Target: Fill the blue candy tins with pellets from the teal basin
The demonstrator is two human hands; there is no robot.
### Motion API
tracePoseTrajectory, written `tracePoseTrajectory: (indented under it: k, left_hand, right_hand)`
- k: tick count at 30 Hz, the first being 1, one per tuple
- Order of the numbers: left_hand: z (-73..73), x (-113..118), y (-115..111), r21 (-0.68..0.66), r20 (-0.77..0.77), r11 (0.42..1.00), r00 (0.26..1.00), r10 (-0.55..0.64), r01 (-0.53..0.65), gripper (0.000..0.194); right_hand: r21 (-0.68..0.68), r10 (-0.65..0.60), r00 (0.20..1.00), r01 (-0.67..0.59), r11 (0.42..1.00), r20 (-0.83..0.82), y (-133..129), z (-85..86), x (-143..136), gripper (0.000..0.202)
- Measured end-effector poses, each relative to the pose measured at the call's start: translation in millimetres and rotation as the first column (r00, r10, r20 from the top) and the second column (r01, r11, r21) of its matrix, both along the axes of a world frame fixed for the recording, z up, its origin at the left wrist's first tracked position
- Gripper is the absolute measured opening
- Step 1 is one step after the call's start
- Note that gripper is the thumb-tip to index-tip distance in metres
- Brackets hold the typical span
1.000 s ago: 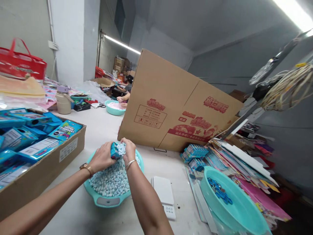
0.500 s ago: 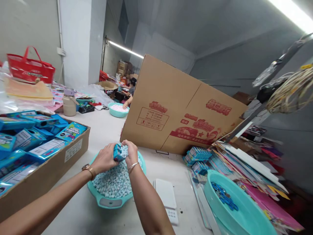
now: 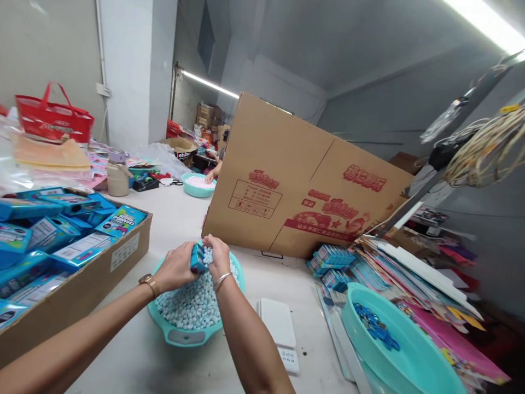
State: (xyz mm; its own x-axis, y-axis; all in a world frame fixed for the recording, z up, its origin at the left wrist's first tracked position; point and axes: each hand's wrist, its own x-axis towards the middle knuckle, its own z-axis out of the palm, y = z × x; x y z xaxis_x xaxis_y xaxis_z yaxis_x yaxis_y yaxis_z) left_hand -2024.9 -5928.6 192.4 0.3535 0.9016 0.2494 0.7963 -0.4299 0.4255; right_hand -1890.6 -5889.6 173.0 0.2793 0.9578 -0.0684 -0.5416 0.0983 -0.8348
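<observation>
My left hand (image 3: 177, 266) is closed around small blue candy boxes (image 3: 198, 257), held over a turquoise bowl (image 3: 184, 337). My right hand (image 3: 218, 254) curls beside the boxes, its fingers against pale blue-white candies (image 3: 208, 256) at their side. More small rounded candies (image 3: 188, 312) fill the bowl beneath both hands. How many boxes the left hand holds is hidden by its fingers.
On the left, a cardboard tray (image 3: 118, 257) holds blue boxes. A white scale (image 3: 276, 325) lies right of the bowl. A large carton (image 3: 299, 180) leans behind. At right stand a turquoise basin (image 3: 410, 339) and stacked small boxes (image 3: 330, 260). A co-worker's hand (image 3: 210, 176) is far back.
Both hands stay at the bowl with the boxes between them. My right hand has shifted very slightly, and the co-worker at the back has moved a little.
</observation>
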Motion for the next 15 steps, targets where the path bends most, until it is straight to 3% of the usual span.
tracePoseTrajectory:
  k: [6,15]
  left_hand:
    - [7.5,4.1,-2.2,0.049,-0.009,0.999,1.000,0.023,-0.022,0.052]
    - [-4.9,5.9,0.0,0.067,-0.028,0.997,0.999,-0.020,0.022,0.047]
  right_hand:
    - [0.046,-0.084,0.992,0.080,0.996,0.093,-2.3,2.9,-1.3,0.029]
    - [-0.021,-0.087,0.994,0.089,0.996,0.061,-0.8,-0.6,-9.6,0.028]
